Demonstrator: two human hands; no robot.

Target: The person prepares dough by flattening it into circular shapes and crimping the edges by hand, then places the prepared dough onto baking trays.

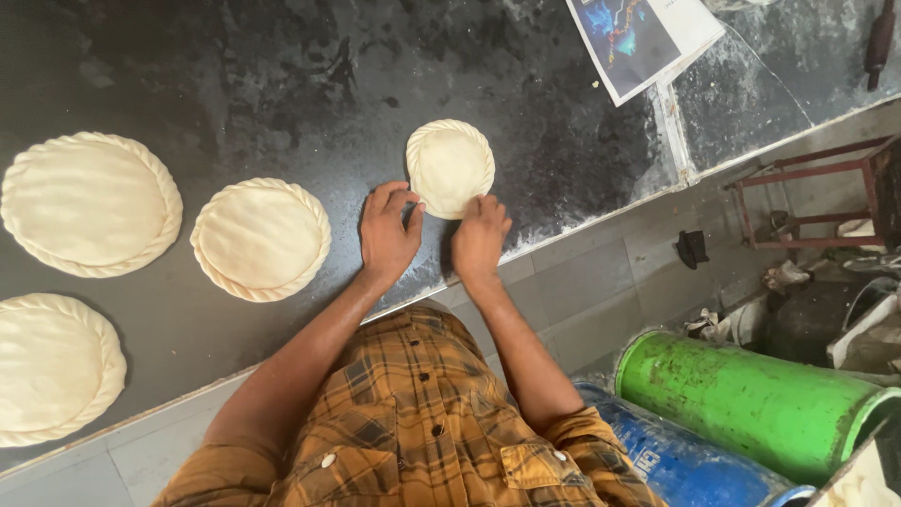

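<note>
Dough disc (450, 167) lies just beyond my fingertips on the dark counter (310, 84); my left hand (388, 235) and right hand (480, 238) both pinch its near rim (round, no long axis), equally close.

Soft, even daylight here, brighter toward the right, where the floor (601, 282) reads pale. The dark counter (282, 84) throws back a dull grey sheen across its middle. Short, soft shadows sit under the hands. Focus is crisp at centre. Wide-lens bending shows at the edges: the counter's rim curves, and the green drum (751, 404) looks stretched.
</note>
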